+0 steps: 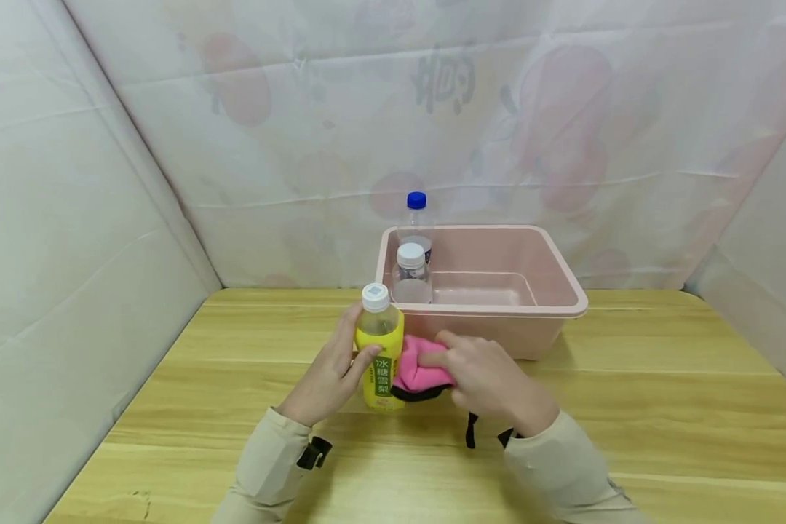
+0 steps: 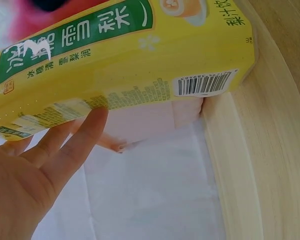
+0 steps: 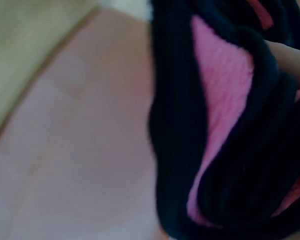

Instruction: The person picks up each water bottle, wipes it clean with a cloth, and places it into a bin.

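My left hand [image 1: 330, 367] grips a yellow-labelled drink bottle [image 1: 381, 364] with a white cap, thumb across its front. The bottle stands upright in the head view; its barcode side and green label panel show in the left wrist view, with the fingers [image 2: 82, 142] along its side. In my right hand [image 1: 487, 371] is a bunched pink cloth [image 1: 422, 364] with black edging, pressed against the bottle's right side. Close up in the right wrist view, folds of the cloth [image 3: 222, 75] cover most of the fingers.
Just behind the hands stands a pink plastic basin [image 1: 485, 309]. Inside its left end are a clear bottle with a white cap [image 1: 410, 255] and a taller one with a blue cap [image 1: 416, 200]. Fabric walls [image 1: 301, 145] enclose the wooden table [image 1: 236, 349].
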Demonstrator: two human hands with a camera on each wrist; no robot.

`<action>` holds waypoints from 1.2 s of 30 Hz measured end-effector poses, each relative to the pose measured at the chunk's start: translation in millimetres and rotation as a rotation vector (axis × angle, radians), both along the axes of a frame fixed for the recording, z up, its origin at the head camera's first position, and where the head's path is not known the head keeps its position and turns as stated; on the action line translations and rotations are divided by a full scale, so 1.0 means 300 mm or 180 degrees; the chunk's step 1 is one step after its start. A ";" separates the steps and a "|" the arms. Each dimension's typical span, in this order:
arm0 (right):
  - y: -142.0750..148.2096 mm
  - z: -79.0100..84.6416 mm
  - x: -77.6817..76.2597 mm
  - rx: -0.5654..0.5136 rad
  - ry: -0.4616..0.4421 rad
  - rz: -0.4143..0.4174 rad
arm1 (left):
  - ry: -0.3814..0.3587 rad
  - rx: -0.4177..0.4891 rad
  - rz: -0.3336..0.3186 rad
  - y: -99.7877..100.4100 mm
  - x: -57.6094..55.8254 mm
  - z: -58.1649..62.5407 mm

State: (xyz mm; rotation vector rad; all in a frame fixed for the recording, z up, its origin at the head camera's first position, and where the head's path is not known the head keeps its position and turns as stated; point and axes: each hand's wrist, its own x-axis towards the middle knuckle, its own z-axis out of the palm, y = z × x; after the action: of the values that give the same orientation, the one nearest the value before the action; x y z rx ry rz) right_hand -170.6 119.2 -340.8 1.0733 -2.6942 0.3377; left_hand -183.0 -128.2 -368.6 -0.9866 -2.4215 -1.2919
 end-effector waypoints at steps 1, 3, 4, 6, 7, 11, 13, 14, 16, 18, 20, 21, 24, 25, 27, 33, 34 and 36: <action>-0.007 -0.012 -0.001 0.0150 -0.0130 -0.0019 | 0.0000 0.0000 0.0001 0.001 0.000 -0.001; -0.019 -0.036 -0.001 0.0391 -0.0387 -0.0047 | 0.0002 0.0004 0.0001 0.002 -0.001 -0.004; -0.025 -0.048 -0.002 0.0477 -0.0488 -0.0067 | 0.0007 0.0007 0.0000 0.002 -0.001 -0.005; -0.032 -0.068 -0.001 0.0599 -0.0665 -0.0106 | 0.0028 0.0010 -0.0005 0.003 -0.003 -0.007; -0.034 -0.075 -0.001 0.0650 -0.0714 -0.0121 | 0.0036 0.0012 -0.0003 0.003 -0.004 -0.008; -0.035 -0.087 -0.005 0.0690 -0.0713 -0.0123 | 0.0091 0.0072 0.0015 0.000 -0.003 -0.012; -0.032 -0.084 -0.008 0.0639 -0.0659 -0.0081 | 0.0136 0.0091 0.0024 -0.003 -0.001 -0.013; -0.030 -0.081 -0.010 0.0603 -0.0611 -0.0044 | 0.0163 0.0098 0.0020 -0.004 -0.001 -0.013; -0.022 -0.068 -0.013 0.0477 -0.0507 0.0033 | 0.0193 0.0103 0.0008 -0.005 0.000 -0.014; -0.010 -0.052 -0.014 0.0290 -0.0347 0.0095 | 0.0178 0.0100 -0.0016 -0.005 -0.001 -0.013; 0.003 -0.033 -0.014 0.0062 -0.0117 0.0142 | 0.0119 0.0103 -0.0032 -0.005 -0.002 -0.011; 0.010 -0.022 -0.012 -0.0057 -0.0002 0.0149 | 0.0072 0.0102 -0.0037 -0.004 -0.003 -0.010; 0.026 0.002 -0.009 -0.0321 0.0334 0.0143 | -0.0143 0.0139 -0.0043 -0.002 -0.001 -0.004; 0.028 0.008 -0.009 -0.0371 0.0406 0.0145 | -0.0227 0.0164 -0.0026 0.000 0.001 -0.002; 0.031 0.013 -0.009 -0.0393 0.0480 0.0154 | -0.0415 0.0267 0.0015 0.005 0.009 0.003; 0.030 0.005 -0.010 -0.0339 0.0499 0.0217 | -0.0798 0.0701 0.0266 0.041 0.035 0.017; 0.031 0.004 -0.010 -0.0342 0.0499 0.0221 | -0.0827 0.0748 0.0327 0.048 0.038 0.019; 0.031 0.002 -0.011 -0.0354 0.0491 0.0228 | -0.0816 0.0781 0.0456 0.059 0.042 0.022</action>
State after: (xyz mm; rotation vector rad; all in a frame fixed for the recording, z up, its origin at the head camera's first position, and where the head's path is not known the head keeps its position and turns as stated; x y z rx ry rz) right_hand -173.9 128.6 -340.3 1.1170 -2.4763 0.3949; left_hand -170.5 -110.6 -362.0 -0.6036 -2.3801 -1.7000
